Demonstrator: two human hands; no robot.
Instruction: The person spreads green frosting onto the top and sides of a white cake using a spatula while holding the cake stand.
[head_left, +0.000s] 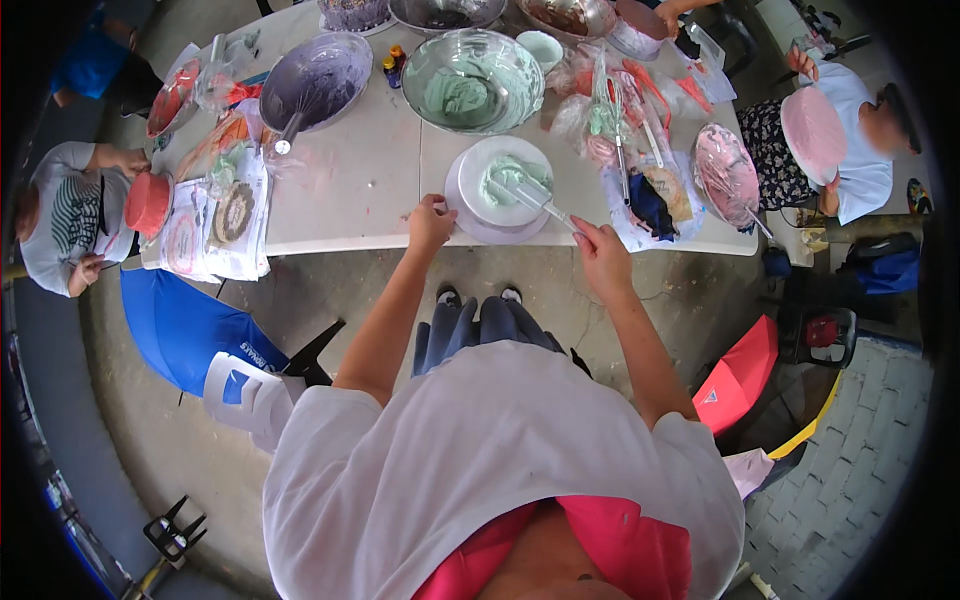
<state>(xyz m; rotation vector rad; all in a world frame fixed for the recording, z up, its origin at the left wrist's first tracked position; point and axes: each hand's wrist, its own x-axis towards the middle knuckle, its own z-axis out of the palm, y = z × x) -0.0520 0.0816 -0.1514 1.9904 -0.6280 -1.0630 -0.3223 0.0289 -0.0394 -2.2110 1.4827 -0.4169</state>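
Cake (498,214), seen from the head view, sits round and white near the bench (345,205) edge, centred on a pale round stand (492,237). Being this close probably spares the arms a long reach. Green frosting (500,174) lies on its top, towards 2 o'clock from its middle. From the cake, the left hand (431,222) is at 8 o'clock, fingers curled in narrow at the stand's rim, perhaps to steady or turn it; whether they grip the rim or only touch it I cannot tell. At 4 o'clock, the right hand (604,258) has its fingers closed round the handle of a white spatula (543,202), whose blade lies in the frosting, angled low, presumably to keep it flat to the top. A metal bowl (525,110) of green frosting stands at 11 to 12 o'clock, apparently kept within reach; a purple-smeared bowl (345,68) with a whisk (298,125) is at 10 o'clock.
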